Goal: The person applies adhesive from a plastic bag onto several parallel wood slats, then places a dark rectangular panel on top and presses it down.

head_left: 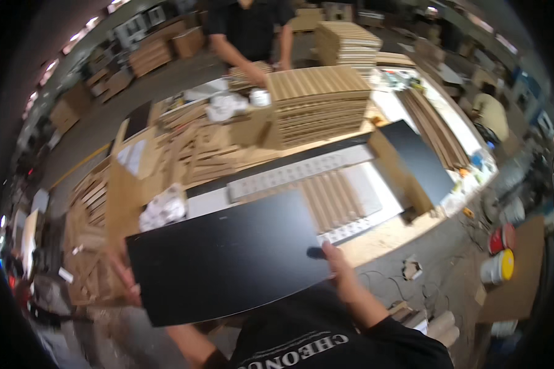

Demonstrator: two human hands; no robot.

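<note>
I hold a flat rectangular black panel tilted in front of my body, above the near edge of the workbench. My left hand grips its left edge, with the fingers partly behind it. At the right edge, my right hand is closed with the thumb on the black face. Beyond the panel lie a brown slatted piece and a pale strip with rows of spots, both on a white surface. A second black-topped panel rests at the right of the bench.
A tall stack of wooden boards stands mid-bench, with wood strips to its left. Across the bench a person works; another crouches at right. A bucket with a yellow lid and cables are on the floor.
</note>
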